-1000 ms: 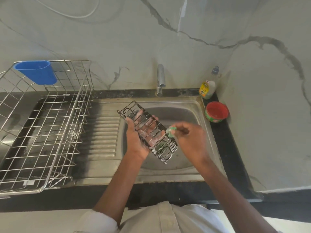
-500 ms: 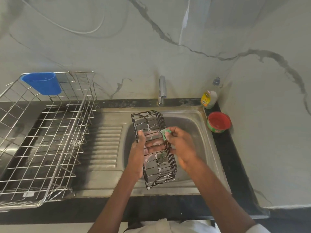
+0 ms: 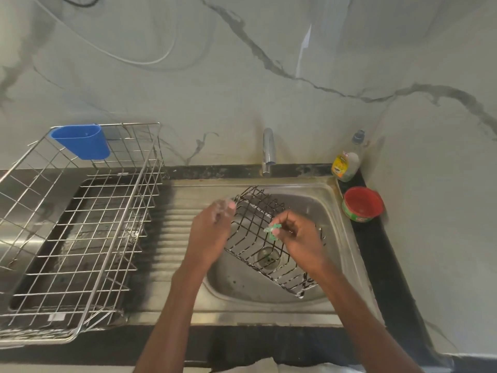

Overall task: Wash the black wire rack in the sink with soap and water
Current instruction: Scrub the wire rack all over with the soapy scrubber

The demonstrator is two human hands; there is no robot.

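Black wire rack (image 3: 265,242) now down in the sink (image 3: 333,208), just right of the middle of the frame. Half a second ago, up in the air and standing on end between both hands; now tipped low over the basin, far end near the upper rim, near end by the lower right of the bowl. White soap foam along many wires. Drain seen through the wires.

Left hand (image 3: 212,232) now off to the left side of the rack, at its upper left corner. Before, under the rack and holding it up. Fingers bent, foamy tips bunched close by the corner wires; cannot tell whether pinching a wire or only touching.

Right hand (image 3: 298,238) lower than before, over the middle of the rack. Fingers curled, thumb and fingertips pinching a small green scrub pad (image 3: 273,230) against the wires. Same pad, same grip as before.

Shiny tap (image 3: 268,152) above the sink, top middle. Yellow-label soap bottle (image 3: 347,161) in the right corner by the wall. Red tub (image 3: 363,203) just below the bottle, on the black counter (image 3: 387,265). Big silver dish rack (image 3: 80,227) at the left, on the drain board, with a blue cup (image 3: 82,141) hooked on its far upper edge. All of these set lower in the frame than before, with more wall showing on top.
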